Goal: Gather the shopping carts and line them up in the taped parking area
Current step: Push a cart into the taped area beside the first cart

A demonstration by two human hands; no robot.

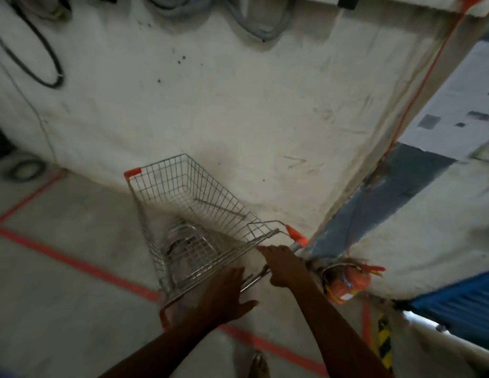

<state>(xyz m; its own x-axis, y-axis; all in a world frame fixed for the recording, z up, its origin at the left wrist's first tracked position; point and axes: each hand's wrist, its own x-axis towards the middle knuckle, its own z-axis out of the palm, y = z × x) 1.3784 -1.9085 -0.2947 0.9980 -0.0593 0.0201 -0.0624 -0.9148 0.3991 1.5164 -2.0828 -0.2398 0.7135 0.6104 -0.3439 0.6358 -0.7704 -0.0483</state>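
One shopping cart (194, 222) in view, and you have both hands at its handle end. Your right hand (284, 264) grips the handle bar (255, 279), fingers curled round it. Your left hand (227, 296) lies flat, fingers straight and spread, pressing on the same bar just left of the right hand; not wrapped round anything that shows. Cart basket runs forward and left from your hands, nose pointing at the white wall (237, 99) ahead. Orange floor tape (74, 264) passes under the cart's near end and below your left forearm, so the cart looks mostly inside the taped area, near end on or about the line. No other carts in view, so lining up can't be judged.

Risks from here: an orange fire extinguisher (347, 285) sits just right of your right hand at the wall corner, near the handle's orange end cap (296, 234). Swing the handle right and you likely clip it or the corner. With only one hand clamped, an uneven push could yaw the cart and leave it skewed across the tape. Push too far forward and the nose hits the wall. Frame is blurred and dim, so wheel positions are unclear.
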